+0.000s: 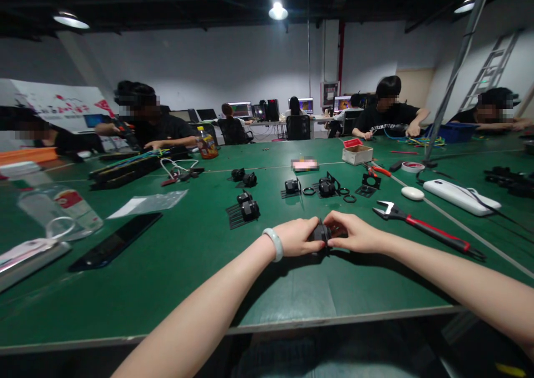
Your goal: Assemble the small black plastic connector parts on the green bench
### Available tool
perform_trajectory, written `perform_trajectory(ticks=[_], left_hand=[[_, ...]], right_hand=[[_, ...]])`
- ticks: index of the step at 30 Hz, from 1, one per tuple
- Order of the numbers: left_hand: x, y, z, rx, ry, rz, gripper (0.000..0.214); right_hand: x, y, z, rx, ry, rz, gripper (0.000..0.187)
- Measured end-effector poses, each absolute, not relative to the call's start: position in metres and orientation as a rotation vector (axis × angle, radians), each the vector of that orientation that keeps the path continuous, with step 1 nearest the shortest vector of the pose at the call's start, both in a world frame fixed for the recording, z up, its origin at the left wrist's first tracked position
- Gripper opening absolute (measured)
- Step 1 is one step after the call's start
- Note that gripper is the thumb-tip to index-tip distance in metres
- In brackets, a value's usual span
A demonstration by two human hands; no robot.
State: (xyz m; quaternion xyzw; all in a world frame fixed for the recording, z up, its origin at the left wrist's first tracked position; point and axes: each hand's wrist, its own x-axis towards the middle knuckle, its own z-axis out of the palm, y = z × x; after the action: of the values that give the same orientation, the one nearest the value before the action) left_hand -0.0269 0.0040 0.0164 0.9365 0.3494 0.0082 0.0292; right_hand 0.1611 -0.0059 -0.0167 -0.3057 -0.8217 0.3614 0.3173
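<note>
Between my two hands, just above the green table, is a small black plastic part (321, 233). My left hand (296, 237), with a pale bangle at the wrist, is closed around its left side. From the right, my right hand (352, 233) pinches its edge with thumb and fingertips. My fingers hide much of the part. Similar black assemblies lie beyond: one with a slotted plate (244, 210), a pair (244, 178), and others (326, 186) beside black rings (349, 198). An adjustable wrench (429, 230) with red-and-black handle rests right of my right hand.
A dark phone (117, 242), a clear plastic bag (148, 203) and a large bottle (58, 203) lie left. A white power strip (461, 196), white mouse-shaped object (413, 193), small box (357, 154) and metal pole (453, 78) are right. Other people sit across the table.
</note>
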Motion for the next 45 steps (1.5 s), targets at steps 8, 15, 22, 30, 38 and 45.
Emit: perform_trajectory(ticks=[8,15,22,30,38,45], left_hand=[[-0.027,0.004,0.015,2.96,1.036,0.173,0.03],[-0.022,0.002,0.012,2.792,1.238,0.297,0.035],[-0.014,-0.007,0.011,2.636,1.48,0.53,0.041],[-0.008,-0.014,0.009,2.81,1.502,0.385,0.043],[-0.006,-0.011,0.004,2.791,1.505,0.294,0.038],[-0.007,-0.011,0.0,2.685,1.503,0.37,0.035]], right_hand=[[0.161,-0.002,-0.022,-0.799,-2.079,1.068,0.032],[0.163,0.003,-0.025,-0.636,-1.876,1.331,0.035],[0.154,-0.001,-0.025,-0.555,-1.451,1.691,0.027],[0.137,-0.008,-0.032,-0.647,-1.375,1.748,0.027],[0.129,-0.009,-0.037,-0.784,-1.437,1.529,0.022],[0.129,-0.009,-0.037,-0.792,-1.487,1.505,0.024]])
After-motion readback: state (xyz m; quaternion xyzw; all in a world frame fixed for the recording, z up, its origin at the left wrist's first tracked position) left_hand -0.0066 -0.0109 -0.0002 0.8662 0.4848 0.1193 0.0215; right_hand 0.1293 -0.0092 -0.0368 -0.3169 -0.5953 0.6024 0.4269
